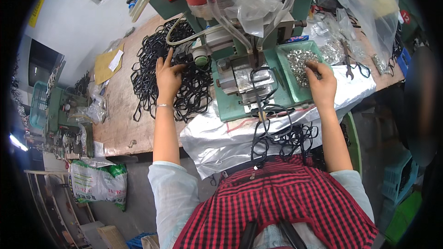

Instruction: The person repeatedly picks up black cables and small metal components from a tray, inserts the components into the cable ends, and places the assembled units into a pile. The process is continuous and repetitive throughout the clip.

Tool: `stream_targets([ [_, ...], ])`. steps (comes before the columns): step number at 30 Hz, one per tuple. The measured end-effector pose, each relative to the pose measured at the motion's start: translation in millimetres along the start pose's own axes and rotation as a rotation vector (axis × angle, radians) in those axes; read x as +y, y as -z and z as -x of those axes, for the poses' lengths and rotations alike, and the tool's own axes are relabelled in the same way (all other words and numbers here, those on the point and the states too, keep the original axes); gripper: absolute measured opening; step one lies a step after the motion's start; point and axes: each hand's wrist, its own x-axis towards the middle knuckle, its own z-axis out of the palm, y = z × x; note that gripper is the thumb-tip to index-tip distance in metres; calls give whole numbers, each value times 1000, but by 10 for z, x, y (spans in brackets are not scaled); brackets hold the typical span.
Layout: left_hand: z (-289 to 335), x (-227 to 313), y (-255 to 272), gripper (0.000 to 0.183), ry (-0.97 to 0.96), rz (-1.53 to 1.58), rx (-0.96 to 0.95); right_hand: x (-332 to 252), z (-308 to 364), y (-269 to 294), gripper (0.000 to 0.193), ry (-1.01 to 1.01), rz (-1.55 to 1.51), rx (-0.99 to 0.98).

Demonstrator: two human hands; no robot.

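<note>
My left hand (169, 78) is over a large heap of black cord loops (147, 85), its fingers spread apart with nothing clearly held. My right hand (323, 85) reaches into a green tray (297, 97) of small shiny metal pieces (299, 60). Its thumb and fingertips come together among the pieces; whatever they pinch is too small to tell. Between my hands stands a green bench press with a metal fixture (251, 80) on its base. One black cord loop lies over the fixture's right side and hangs down at the front.
More black loops (295, 138) hang at the table's front edge, over silvery sheeting (212, 136). Clear tubes (217, 4) and a plastic bag (254, 0) hang from the press. A wrench (347, 60) lies right of the tray. Yellow-brown paper (107, 63) lies at the left.
</note>
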Motion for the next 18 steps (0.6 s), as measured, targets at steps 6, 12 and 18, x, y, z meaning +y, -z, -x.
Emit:
stream_targets([
  [6, -22, 160, 465, 18, 410, 778, 379, 199, 245, 371, 16, -153, 31, 27],
  [12, -47, -30, 616, 20, 910, 1535, 332, -605, -12, 320, 15, -1, -278, -162],
  [18, 197, 7, 379, 22, 1072, 1856, 196, -1000, -263, -231, 27, -99, -751, -317],
])
